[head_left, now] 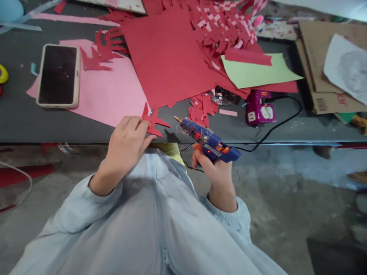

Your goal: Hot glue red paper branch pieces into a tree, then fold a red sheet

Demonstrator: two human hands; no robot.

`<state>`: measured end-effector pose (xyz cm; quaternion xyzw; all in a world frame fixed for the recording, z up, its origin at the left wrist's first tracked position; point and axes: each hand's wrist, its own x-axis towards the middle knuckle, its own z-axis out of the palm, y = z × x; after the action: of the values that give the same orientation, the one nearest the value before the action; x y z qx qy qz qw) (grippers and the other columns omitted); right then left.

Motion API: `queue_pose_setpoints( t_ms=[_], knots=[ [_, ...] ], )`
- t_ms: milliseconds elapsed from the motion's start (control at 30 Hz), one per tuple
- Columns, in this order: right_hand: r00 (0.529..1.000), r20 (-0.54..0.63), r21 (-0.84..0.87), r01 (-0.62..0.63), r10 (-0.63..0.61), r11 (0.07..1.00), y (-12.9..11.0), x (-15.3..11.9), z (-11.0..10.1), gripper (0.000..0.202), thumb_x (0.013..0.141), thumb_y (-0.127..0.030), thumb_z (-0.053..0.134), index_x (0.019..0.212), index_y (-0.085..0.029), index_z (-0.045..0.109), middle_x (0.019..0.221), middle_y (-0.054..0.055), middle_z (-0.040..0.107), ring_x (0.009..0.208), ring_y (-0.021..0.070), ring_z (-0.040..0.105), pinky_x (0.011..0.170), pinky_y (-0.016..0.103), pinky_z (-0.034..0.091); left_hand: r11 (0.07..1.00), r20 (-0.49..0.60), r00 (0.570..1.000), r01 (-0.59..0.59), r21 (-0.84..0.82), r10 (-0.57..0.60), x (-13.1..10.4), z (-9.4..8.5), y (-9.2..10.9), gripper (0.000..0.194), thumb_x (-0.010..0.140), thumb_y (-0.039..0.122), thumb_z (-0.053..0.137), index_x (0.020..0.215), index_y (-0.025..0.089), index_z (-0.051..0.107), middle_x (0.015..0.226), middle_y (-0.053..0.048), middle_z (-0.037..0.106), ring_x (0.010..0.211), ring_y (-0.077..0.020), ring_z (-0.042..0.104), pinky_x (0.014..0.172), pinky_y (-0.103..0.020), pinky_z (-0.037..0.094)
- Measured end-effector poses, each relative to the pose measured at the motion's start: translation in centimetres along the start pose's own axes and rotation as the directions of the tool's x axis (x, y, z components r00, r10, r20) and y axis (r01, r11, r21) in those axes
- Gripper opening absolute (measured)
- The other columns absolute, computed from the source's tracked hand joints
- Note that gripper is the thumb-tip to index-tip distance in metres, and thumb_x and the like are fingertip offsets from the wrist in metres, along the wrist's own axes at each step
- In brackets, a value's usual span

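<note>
My right hand is wrapped around the handle of a blue glue gun. Its brass nozzle points up and left over the table's front edge. With curled fingers, my left hand holds a red paper cutout that has several pointed arms; the fingers cover its left part. A short gap separates the nozzle from the cutout. Small red paper scraps lie just beyond the glue gun.
A phone rests on pink paper at left. Large red sheets and woven red-and-pink strips cover the back. To the right are green paper, a purple power socket with a black cord, and cardboard.
</note>
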<state>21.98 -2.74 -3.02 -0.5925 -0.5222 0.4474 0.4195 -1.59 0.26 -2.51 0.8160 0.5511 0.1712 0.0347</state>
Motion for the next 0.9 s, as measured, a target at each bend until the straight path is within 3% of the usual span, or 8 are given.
queue_pose_setpoints(
  t_ms=[600,900],
  knots=[
    [0.999,0.018,-0.055,0.039,-0.038,0.998,0.1,0.1,-0.3,0.008,0.074,-0.021,0.057,0.082,-0.02,0.06,0.047,-0.008,0.055,0.038,0.0104,0.052,0.043,0.026,0.045,0.992,0.078,0.994,-0.084,0.095,0.077,0.7,0.2,-0.5,0.026,0.091,0.04,0.062,0.095,0.015,0.064,0.093,-0.011,0.065,0.086,-0.0255,0.056,0.075,-0.037,0.046],
    [0.998,0.035,-0.037,0.053,-0.051,0.998,0.1,0.2,-0.2,0.005,0.075,-0.022,0.058,0.08,-0.02,0.06,0.044,-0.008,0.054,0.035,0.0107,0.05,0.041,0.026,0.043,0.978,0.137,0.977,-0.179,0.111,0.164,1.6,-0.7,-0.9,0.019,0.096,0.031,0.054,0.096,0.014,0.064,0.094,-0.01,0.065,0.089,-0.0258,0.058,0.072,-0.037,0.046]
  ],
)
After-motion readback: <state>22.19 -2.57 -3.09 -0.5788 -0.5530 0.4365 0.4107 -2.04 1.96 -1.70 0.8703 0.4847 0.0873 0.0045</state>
